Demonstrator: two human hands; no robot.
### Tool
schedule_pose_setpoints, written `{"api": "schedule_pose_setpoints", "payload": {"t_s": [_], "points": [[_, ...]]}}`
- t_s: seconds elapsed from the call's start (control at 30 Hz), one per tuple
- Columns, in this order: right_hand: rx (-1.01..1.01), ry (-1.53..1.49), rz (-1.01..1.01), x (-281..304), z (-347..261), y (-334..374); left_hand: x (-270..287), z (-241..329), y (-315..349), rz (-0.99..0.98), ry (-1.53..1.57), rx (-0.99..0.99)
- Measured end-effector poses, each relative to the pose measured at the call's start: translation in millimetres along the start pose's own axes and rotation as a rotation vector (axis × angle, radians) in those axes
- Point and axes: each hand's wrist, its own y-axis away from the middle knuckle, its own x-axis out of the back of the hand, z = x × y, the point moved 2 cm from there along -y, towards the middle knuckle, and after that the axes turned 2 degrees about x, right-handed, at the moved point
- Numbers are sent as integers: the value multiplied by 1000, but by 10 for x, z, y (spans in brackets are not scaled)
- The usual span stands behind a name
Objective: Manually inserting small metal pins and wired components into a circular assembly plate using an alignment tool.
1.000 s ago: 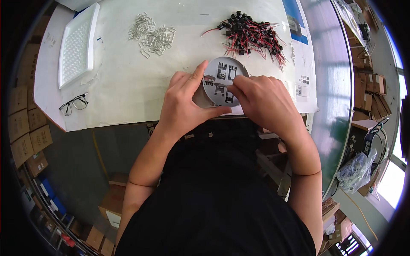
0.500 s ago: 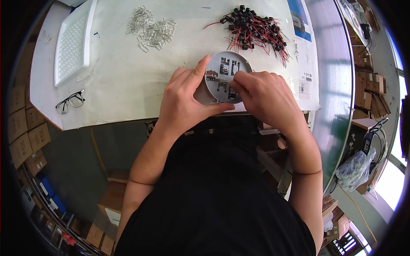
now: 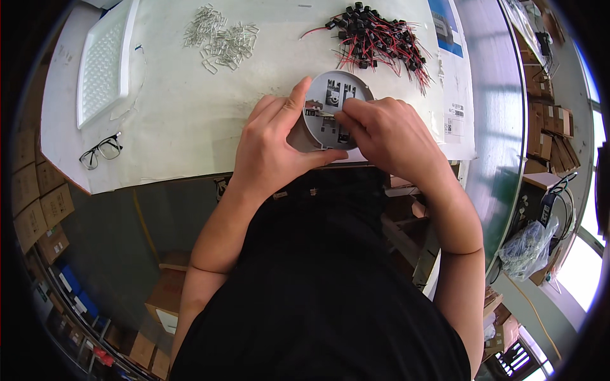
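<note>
A round grey plastic housing [image 3: 325, 134] with slots and small metal parts inside is at the near edge of the table. My left hand [image 3: 272, 136] grips its left side, thumb along the near rim and fingers at the far left rim. The thumb and forefinger of my right hand [image 3: 387, 130] are pinched together over the inside of the housing, a little right of its middle. What they pinch, if anything, is hidden behind the fingertips. Beyond the housing lie a heap of black cylindrical parts with red and black wires [image 3: 375, 38] and a pile of bent metal wire clips [image 3: 232, 44].
At the left of the table are a white tray [image 3: 105, 70] with a bumpy inside and a pair of glasses [image 3: 101, 151]. A blue and white printed sheet [image 3: 447, 32] lies at the right. Cardboard boxes [image 3: 57, 206] stand at the left, and a clear plastic bag [image 3: 527, 251] hangs at the right.
My right fingertips have shifted slightly left and away from me inside the housing. The housing and the left hand sit marginally farther up in view, with the whole view shifted a little.
</note>
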Motion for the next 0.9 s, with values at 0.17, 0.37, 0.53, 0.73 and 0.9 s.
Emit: {"api": "schedule_pose_setpoints", "payload": {"t_s": [0.17, 0.37, 0.53, 0.73, 0.9], "points": [[8, 56, -46, -15, -51, -32, -5, -13, 40, -37, 4, 17], [84, 374, -124, 121, -289, -85, -21, -48, 54, -23, -7, 18], [66, 324, -157, 172, -316, -111, -21, -28, 60, -17, 0, 32], [42, 304, -179, 130, -274, -116, -12, -39, 80, -31, -27, 50], [-50, 301, -213, 86, -80, -55, 118, 18, 7, -90, 37, 87]]}}
